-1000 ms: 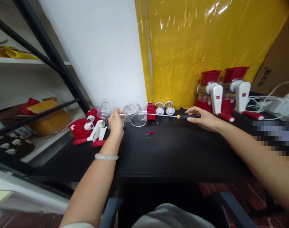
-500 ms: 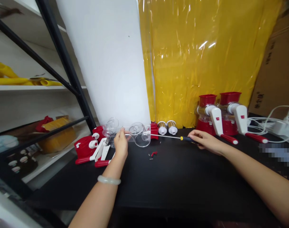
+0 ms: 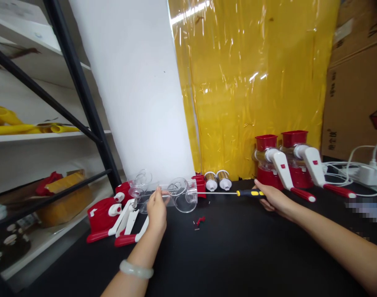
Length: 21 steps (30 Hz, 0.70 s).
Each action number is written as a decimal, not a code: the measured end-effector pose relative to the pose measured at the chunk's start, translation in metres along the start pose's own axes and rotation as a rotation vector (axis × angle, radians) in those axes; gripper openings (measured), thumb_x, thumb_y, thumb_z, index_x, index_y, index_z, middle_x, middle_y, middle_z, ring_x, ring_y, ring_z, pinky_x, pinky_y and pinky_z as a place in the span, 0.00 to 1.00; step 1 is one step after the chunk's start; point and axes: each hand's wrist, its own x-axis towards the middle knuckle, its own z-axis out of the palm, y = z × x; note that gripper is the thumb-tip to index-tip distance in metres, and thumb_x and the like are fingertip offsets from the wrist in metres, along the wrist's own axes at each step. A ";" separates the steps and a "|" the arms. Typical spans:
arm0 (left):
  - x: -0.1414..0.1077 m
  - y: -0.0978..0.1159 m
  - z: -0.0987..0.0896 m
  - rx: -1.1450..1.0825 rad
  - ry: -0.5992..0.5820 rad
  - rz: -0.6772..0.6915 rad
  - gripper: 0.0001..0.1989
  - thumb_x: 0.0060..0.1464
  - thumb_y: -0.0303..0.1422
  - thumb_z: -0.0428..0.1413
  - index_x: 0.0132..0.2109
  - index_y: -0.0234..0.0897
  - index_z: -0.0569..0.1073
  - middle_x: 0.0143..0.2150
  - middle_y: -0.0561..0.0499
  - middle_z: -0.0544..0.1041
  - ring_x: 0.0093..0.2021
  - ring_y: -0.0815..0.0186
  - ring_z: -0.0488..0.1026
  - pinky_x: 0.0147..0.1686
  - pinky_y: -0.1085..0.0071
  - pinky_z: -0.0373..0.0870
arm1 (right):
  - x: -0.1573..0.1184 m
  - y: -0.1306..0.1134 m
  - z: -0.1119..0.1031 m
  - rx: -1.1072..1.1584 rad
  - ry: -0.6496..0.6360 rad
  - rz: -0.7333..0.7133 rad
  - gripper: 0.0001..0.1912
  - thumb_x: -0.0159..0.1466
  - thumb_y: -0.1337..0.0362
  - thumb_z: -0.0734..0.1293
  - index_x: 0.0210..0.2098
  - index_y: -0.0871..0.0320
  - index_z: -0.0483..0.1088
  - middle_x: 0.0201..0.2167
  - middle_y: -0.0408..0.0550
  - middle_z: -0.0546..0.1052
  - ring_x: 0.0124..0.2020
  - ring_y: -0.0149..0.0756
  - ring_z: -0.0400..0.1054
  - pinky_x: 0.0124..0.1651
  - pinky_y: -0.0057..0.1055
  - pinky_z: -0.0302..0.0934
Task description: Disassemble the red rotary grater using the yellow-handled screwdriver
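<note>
A clear plastic housing (image 3: 186, 198) is held just above the black table by my left hand (image 3: 157, 206), whose fingers pinch its left part. My right hand (image 3: 270, 197) grips the end of a black and yellow screwdriver (image 3: 249, 193). The long metal shaft points left and its far end reaches into the clear housing; the tip is hard to make out. On the table below lie a small red part (image 3: 201, 220) and tiny pieces beside it.
Left are red bases (image 3: 103, 216) with white and red cranks, and more clear housings (image 3: 142, 179). Two metal drums (image 3: 224, 180) stand at the back. Two assembled red and white machines (image 3: 295, 165), white cables (image 3: 346, 175) and a carton (image 3: 352, 99) are right. A black-framed shelf (image 3: 92, 107) borders the left.
The view has shifted, so the tabletop things appear lower. My right hand has moved back along the screwdriver handle, showing more of it, and the screwdriver looks more level.
</note>
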 end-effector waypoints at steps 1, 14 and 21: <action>0.000 0.000 0.000 -0.009 0.003 -0.006 0.18 0.51 0.48 0.61 0.27 0.37 0.76 0.36 0.46 0.75 0.42 0.61 0.75 0.40 0.66 0.81 | 0.000 0.000 0.000 0.058 0.000 -0.008 0.27 0.61 0.35 0.63 0.30 0.53 0.65 0.10 0.34 0.54 0.11 0.25 0.43 0.18 0.25 0.39; -0.006 0.000 0.001 0.019 -0.028 -0.019 0.22 0.52 0.50 0.61 0.24 0.35 0.76 0.43 0.43 0.75 0.47 0.60 0.73 0.44 0.65 0.80 | 0.004 0.001 -0.004 0.207 0.088 -0.068 0.28 0.62 0.35 0.64 0.25 0.53 0.67 0.09 0.35 0.51 0.13 0.28 0.44 0.23 0.33 0.56; -0.010 0.001 0.005 -0.013 -0.004 -0.039 0.24 0.50 0.51 0.61 0.25 0.32 0.75 0.41 0.44 0.75 0.43 0.61 0.73 0.48 0.55 0.79 | -0.006 -0.013 -0.007 0.566 -0.035 -0.084 0.18 0.46 0.61 0.79 0.35 0.49 0.72 0.33 0.42 0.78 0.36 0.38 0.73 0.43 0.38 0.69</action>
